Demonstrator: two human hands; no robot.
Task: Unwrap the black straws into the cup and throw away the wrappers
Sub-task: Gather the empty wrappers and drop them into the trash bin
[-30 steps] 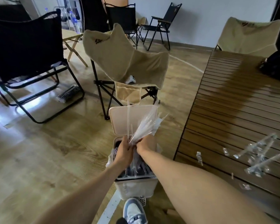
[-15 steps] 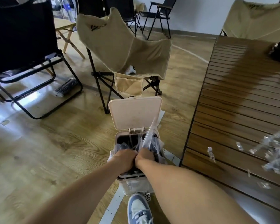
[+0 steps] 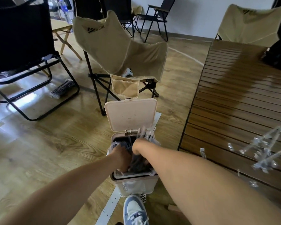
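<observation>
A beige pedal bin (image 3: 135, 184) stands on the floor with its lid (image 3: 131, 113) raised. Both my hands are pushed down into it. My left hand (image 3: 122, 157) curls over a bundle of clear straw wrappers (image 3: 148, 133) inside the dark liner. My right hand (image 3: 139, 144) is bent at the wrist, with its fingers hidden inside the bin. The wrapper tips stick up just behind that wrist. More clear wrappers (image 3: 264, 148) lie on the slatted wooden table (image 3: 234, 101) to the right. No cup or black straws are in view.
My shoe (image 3: 135, 208) is at the bin's pedal. A beige folding chair (image 3: 120, 51) stands right behind the bin and a black chair (image 3: 23, 46) to the left. A small wrapper scrap (image 3: 202, 151) lies near the table's edge.
Both hands have moved down from above the bin into it, carrying the wrapper bundle. Only the bundle's tips now show above the rim.
</observation>
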